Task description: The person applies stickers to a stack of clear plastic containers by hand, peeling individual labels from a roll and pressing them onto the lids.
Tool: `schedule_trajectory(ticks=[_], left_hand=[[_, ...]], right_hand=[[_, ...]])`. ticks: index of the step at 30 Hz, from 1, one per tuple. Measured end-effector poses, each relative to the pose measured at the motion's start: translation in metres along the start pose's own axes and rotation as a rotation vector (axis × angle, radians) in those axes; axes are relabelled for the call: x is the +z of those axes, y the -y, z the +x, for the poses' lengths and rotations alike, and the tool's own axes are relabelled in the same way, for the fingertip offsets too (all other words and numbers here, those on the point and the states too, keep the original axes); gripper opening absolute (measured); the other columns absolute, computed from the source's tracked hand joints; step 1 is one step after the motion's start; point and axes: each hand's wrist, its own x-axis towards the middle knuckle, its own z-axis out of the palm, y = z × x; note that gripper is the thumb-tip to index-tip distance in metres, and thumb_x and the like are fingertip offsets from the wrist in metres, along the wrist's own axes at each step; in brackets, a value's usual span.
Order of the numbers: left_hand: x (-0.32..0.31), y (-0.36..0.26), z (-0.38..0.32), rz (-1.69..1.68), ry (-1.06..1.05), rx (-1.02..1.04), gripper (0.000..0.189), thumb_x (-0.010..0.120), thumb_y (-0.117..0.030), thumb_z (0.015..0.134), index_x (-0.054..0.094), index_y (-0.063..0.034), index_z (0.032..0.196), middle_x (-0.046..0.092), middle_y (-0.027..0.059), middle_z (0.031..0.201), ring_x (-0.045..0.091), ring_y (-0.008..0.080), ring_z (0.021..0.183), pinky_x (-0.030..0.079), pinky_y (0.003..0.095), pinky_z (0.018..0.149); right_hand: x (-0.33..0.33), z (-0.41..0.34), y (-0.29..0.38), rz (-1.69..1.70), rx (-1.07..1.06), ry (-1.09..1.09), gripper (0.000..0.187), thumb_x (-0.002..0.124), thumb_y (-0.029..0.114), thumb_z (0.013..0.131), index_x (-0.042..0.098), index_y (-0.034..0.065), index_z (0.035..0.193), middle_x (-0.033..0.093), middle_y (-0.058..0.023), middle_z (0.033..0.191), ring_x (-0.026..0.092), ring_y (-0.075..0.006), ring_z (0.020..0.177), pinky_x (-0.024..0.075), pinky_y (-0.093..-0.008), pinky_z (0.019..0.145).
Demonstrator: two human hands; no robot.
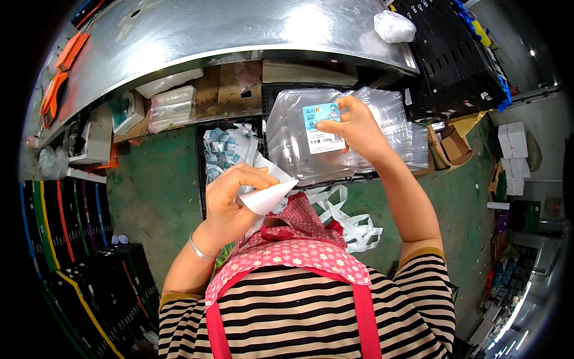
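My left hand pinches a curled strip of white label backing paper, which runs back towards a heap of blue-and-white labels. My right hand holds a blue-and-white printed label at its right edge, thumb on the front. The label lies over clear plastic containers, nested in long stacks; I cannot tell whether it touches the top one. These stacks lie in a black crate in front of me. Left of them, the heaped label strip sits in another black crate.
A stainless steel table spans the far side, with a shelf below holding packs of plastic bags. Black crates are stacked at right and left. White bag straps hang near my apron. An open cardboard box stands right.
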Motion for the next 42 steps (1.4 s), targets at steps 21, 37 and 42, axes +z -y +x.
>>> schedule_trajectory(ticks=[21,37,42], left_hand=[[0.016,-0.053,0.003,0.135,-0.004,0.016,0.024,0.076,-0.002,0.067,0.062,-0.005,0.086,0.061,0.0116,0.087,0.058,0.023,0.069,0.046,0.0294,0.061],[0.049,-0.051,0.041,0.22,0.177,0.03,0.011,0.069,-0.003,0.074,0.059,-0.0023,0.077,0.058,0.0078,0.074,0.055,0.0161,0.063,0.042,0.0247,0.056],[0.045,-0.045,0.034,0.191,0.146,0.018,0.017,0.074,-0.003,0.07,0.058,-0.0029,0.076,0.057,0.0056,0.071,0.053,0.0143,0.059,0.04,0.0243,0.055]], right_hand=[[-0.061,-0.068,-0.017,-0.448,-0.134,-0.736,0.064,0.077,0.035,0.069,0.058,0.0028,0.121,0.06,-0.0189,0.116,0.058,-0.0276,0.105,0.0435,-0.0355,0.089],[-0.188,-0.005,-0.268,-0.94,0.227,-0.789,0.077,0.059,0.061,0.078,0.044,0.0101,0.134,0.038,-0.0252,0.137,0.038,-0.0403,0.126,0.0325,-0.0503,0.1],[-0.07,-0.081,-0.043,0.03,-0.472,-0.303,0.024,0.072,0.003,0.074,0.066,0.0017,0.097,0.064,-0.0094,0.104,0.059,-0.0171,0.098,0.0443,-0.0303,0.087]])
